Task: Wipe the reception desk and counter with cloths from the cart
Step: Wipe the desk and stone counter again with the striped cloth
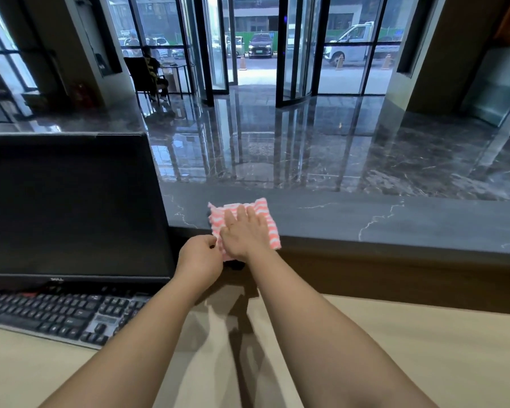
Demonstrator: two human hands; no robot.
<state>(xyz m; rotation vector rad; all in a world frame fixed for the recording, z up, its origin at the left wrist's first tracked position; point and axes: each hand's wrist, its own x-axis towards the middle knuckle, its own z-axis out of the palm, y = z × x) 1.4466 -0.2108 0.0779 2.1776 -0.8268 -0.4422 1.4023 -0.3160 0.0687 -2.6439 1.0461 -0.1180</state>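
Observation:
A pink-and-white striped cloth (262, 213) lies on the dark marble counter (395, 219), hanging slightly over its near edge. My right hand (245, 231) presses flat on the cloth with fingers spread. My left hand (202, 257) pinches the cloth's near-left corner at the counter's edge. Below the counter lies the pale wooden reception desk (409, 348), under both my forearms.
A black monitor (68, 207) stands at the left, touching the counter's edge, with a black keyboard (56, 316) in front of it. Beyond the counter stretch a glossy lobby floor and glass doors. A person sits on a chair (147, 75) far left.

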